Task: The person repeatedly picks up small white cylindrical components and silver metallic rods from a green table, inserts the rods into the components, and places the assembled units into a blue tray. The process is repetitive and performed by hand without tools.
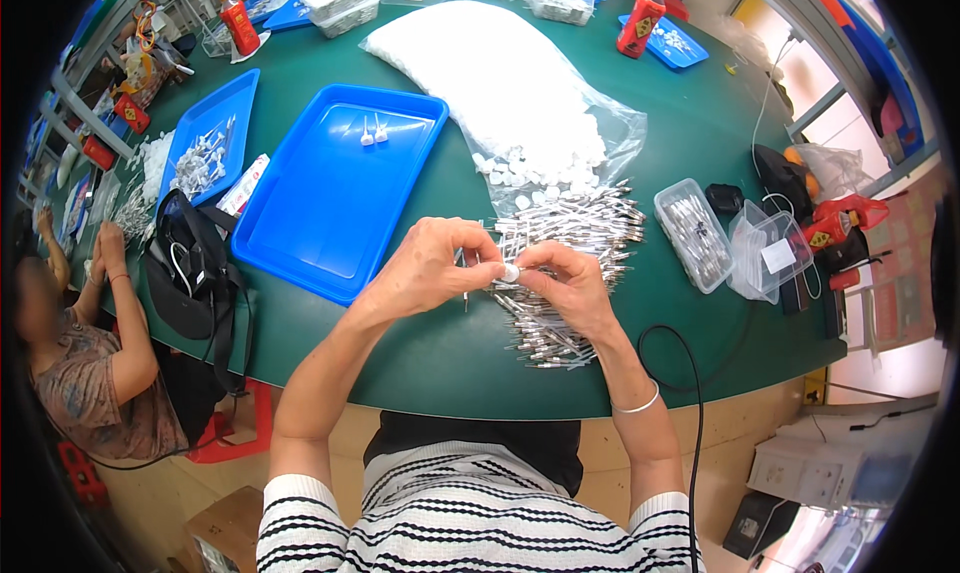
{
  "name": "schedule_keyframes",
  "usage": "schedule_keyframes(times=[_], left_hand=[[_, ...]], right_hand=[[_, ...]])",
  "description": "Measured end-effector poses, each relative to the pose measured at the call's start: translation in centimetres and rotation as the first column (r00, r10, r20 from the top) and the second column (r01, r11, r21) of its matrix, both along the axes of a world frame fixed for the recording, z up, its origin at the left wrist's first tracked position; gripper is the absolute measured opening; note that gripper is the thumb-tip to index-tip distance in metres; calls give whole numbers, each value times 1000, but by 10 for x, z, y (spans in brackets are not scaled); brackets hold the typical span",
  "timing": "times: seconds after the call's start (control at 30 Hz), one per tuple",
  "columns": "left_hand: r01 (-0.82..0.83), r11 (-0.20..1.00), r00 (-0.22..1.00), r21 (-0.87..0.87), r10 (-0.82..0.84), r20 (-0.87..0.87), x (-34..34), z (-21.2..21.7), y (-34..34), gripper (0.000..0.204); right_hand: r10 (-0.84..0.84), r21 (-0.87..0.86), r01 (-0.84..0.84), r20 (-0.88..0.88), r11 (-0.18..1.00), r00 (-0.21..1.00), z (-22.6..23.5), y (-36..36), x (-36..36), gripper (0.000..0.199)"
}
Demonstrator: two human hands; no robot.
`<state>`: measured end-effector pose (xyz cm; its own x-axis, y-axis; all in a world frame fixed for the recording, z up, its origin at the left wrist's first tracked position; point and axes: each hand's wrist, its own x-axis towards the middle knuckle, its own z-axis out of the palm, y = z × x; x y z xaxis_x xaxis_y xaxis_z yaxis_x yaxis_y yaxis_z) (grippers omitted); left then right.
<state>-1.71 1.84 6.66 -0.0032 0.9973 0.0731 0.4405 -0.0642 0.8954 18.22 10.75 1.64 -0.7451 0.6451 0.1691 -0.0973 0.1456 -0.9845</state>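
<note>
Over the near edge of a heap of thin, silvery metal-and-clear rods (590,223), my two hands meet fingertip to fingertip. A small round white plastic cap (511,273) is pinched between them. My left hand (432,263) is closed on the cap from the left, and a thin metal-tipped rod (466,299) pokes out below its fingers. From the other side my right hand (572,285) grips the cap with thumb and forefinger. A large blue tray (300,238), left of the heap, carries two small pieces with white heads and thin stems (375,133).
Behind the heap lies a big clear bag of white caps (480,73), some spilling out. On the right are a clear box of rods (692,235) and empty clear containers (770,248). A black bag (190,263) and a co-worker (105,363) are at left. A black cable (697,373) crosses the table edge.
</note>
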Motion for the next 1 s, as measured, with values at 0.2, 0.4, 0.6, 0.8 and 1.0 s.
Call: schedule_keyframes(times=[0.2,0.4,0.6,0.8,1.0], left_hand=[[61,997,997,-57,-59,40,-4,2,1,13],[112,988,992,-103,-104,78,-4,7,2,14],[169,970,971,-176,-133,198,-5,5,3,14],[112,982,946,-151,-59,317,3,-4,-3,16],[-8,994,939,-107,45,342,16,-13,-12,13]], right_hand=[[54,-63,-53,7,997,999,0,2,2,12],[73,-59,-72,16,996,997,1,3,3,12],[94,-148,-97,-30,984,995,0,3,3,11],[88,-190,-105,-99,976,991,-2,3,5,12],[75,-289,-120,-164,950,984,-6,3,3,11]])
